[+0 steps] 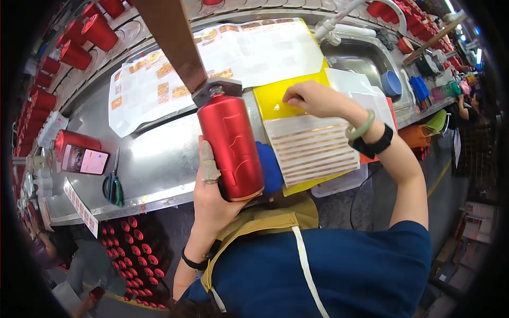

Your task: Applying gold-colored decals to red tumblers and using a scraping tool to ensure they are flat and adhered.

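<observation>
A shiny red metal bottle (pixel 230 146) stands tilted in front of me, its narrow top against a dark metal bracket (pixel 216 89) at the end of a brown bar (pixel 172 40). My left hand (pixel 208 201), with a pale wrap on one finger, is closed round the bottle's lower part. Over a yellow sheet (pixel 273 100) to the right, my right hand (pixel 313 99) has its fingers curled together; whatever they may hold is hidden. Below that hand lies a white sheet with copper-coloured stripes (pixel 313 151). Something blue (pixel 269 165) shows beside the bottle.
White sheets with copper-coloured decals (pixel 164 79) spread across the metal bench. At left are a phone (pixel 85 159) leaning on a red canister (pixel 74 140), and scissors (pixel 113 185). A sink (pixel 355 55) with a blue cup (pixel 391 82) is at far right. Red canisters (pixel 99 32) line the back.
</observation>
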Available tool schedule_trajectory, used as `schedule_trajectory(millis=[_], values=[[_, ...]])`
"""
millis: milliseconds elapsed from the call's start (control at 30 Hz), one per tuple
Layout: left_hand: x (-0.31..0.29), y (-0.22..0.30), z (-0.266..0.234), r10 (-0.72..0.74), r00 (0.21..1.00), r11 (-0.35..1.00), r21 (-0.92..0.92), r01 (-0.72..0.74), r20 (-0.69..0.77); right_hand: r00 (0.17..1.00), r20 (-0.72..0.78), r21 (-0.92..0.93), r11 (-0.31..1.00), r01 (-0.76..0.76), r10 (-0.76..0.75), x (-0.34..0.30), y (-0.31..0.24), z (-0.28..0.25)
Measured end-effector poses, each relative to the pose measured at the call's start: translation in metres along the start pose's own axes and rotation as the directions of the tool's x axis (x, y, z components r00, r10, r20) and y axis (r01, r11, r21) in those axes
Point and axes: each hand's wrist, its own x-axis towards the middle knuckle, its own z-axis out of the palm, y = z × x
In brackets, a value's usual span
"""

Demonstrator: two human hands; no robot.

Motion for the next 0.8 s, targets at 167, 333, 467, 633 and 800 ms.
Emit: schedule_trajectory(millis=[167, 333, 467, 633, 800], values=[[-0.006, 0.002, -0.001, 0.035, 0.999, 0.997, 0.065, -0.034, -0.019, 0.976, -0.156, 0.141, 0.981, -0.134, 0.155, -0.054, 0.014, -0.003], [0.000, 0.007, 0.002, 0.032, 0.999, 0.999, 0.002, -0.032, -0.012, 0.868, -0.372, -0.103, 0.914, -0.393, 0.331, -0.114, 0.106, -0.038], [0.003, 0.004, 0.007, -0.044, 0.999, 0.996, -0.074, 0.044, 0.009, 0.764, -0.384, -0.059, 0.812, -0.580, 0.518, -0.154, 0.138, -0.053], [0.002, 0.007, 0.008, -0.099, 0.992, 0.985, -0.148, 0.087, -0.073, 0.792, -0.389, 0.100, 0.876, -0.472, 0.471, -0.165, 0.159, -0.026], [-0.001, -0.009, 0.002, 0.009, 0.999, 0.999, -0.035, -0.010, -0.038, 0.781, -0.600, -0.076, 0.959, -0.272, 0.174, -0.162, 0.069, -0.001]])
